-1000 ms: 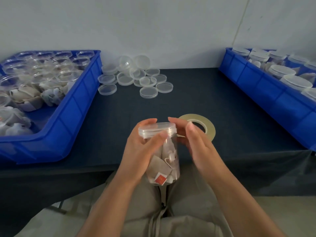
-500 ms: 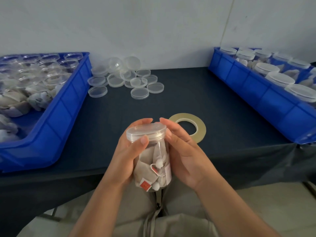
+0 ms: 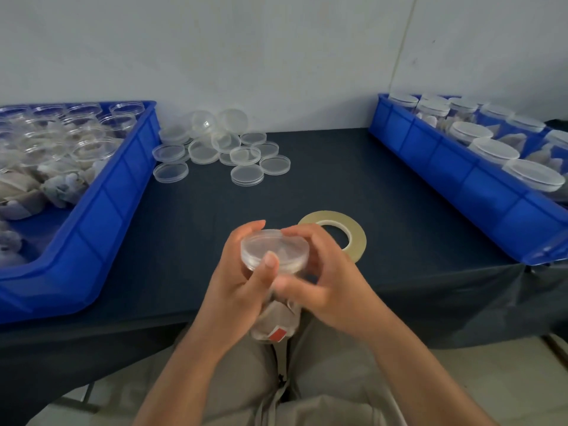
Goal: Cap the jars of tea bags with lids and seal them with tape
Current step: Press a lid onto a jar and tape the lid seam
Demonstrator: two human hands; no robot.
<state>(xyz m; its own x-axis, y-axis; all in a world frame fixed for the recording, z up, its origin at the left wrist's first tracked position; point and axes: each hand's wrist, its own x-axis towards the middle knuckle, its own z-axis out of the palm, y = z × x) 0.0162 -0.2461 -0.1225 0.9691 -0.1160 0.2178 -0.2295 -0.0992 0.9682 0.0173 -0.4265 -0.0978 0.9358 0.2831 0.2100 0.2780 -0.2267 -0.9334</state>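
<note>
Over my lap, just before the table's front edge, I hold a clear jar of tea bags [image 3: 275, 322] with a clear lid [image 3: 274, 251] on its top. My left hand [image 3: 238, 290] grips the jar from the left, thumb lying across the lid's rim. My right hand [image 3: 325, 281] wraps round it from the right, fingers curled at the lid's far edge. A yellowish roll of tape [image 3: 336, 233] lies flat on the dark table just behind my right hand.
A blue bin [image 3: 101, 210] of open jars with tea bags stands at the left. Another blue bin [image 3: 455, 167] with capped jars stands at the right. Several loose clear lids [image 3: 224, 152] lie at the back of the dark table [image 3: 338, 179].
The jar has tipped its lid toward me and both hands have shifted round it; the right hand's fingers have curled closer round the lid's rim.
</note>
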